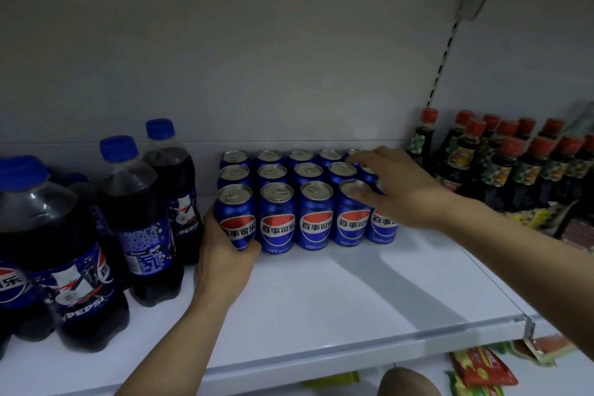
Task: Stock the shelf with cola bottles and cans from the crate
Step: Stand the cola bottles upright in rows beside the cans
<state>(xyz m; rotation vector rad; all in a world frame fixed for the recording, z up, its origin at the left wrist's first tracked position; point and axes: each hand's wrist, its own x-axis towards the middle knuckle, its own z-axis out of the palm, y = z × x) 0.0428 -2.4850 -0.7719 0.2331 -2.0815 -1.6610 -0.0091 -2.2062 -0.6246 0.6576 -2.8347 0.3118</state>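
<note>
My left hand [225,254] grips the front-left Pepsi can [236,219] to square the row; my right hand [390,186], fingers spread, steadies the can tops.

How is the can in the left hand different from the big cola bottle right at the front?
The can is short, with a flat silver top; the front bottle is much taller, with a blue screw cap. The can's blue wall hides the drink; the bottle is see-through, showing dark cola. The left hand grips the can; nothing touches the bottle. Both stand upright on the shelf and carry the red, white and blue logo.
</note>
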